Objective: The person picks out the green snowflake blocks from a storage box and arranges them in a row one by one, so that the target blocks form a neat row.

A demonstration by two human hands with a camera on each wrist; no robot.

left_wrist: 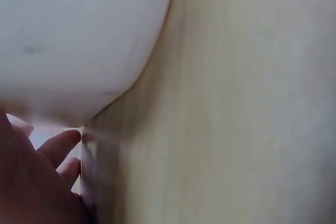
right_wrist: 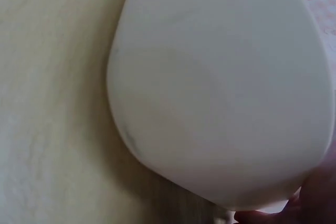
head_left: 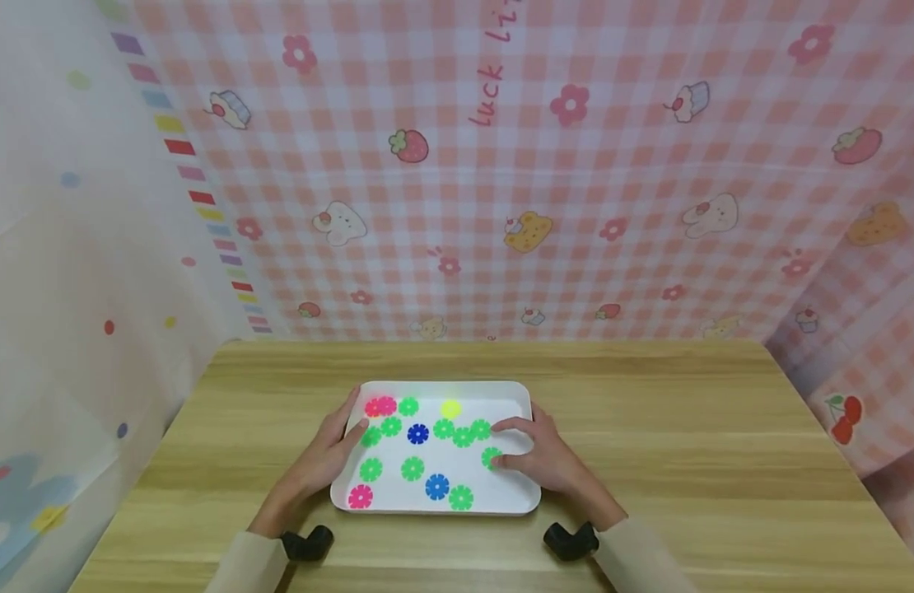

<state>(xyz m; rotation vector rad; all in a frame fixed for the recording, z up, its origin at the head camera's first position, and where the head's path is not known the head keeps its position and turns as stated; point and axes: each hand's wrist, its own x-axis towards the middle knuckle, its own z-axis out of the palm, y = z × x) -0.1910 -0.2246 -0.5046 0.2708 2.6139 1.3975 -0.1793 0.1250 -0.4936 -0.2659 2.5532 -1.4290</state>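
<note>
A white rectangular tray (head_left: 435, 505) is in the middle of the head view, with small notched plastic snowflake discs scattered in it. My left hand (head_left: 325, 451) grips the tray's left edge, thumb over the rim and fingers outside. At the right edge my right hand (head_left: 543, 453) holds the tray, its thumb and index finger reaching inside over the wall. The thumb tip touches a green disc (head_left: 490, 456), and the index tip is close to another green disc (head_left: 480, 428). Both wrist views show the tray's outer wall, partly hiding the left fingers (left_wrist: 62, 146) and right fingers (right_wrist: 310, 198).
Most discs are green; among the others are a pink disc (head_left: 361, 497), a dark blue disc (head_left: 417, 434), a lighter blue disc (head_left: 437, 487) and a yellow disc (head_left: 451, 408). The wooden table (head_left: 635, 395) ends at a checked cloth backdrop (head_left: 457, 189).
</note>
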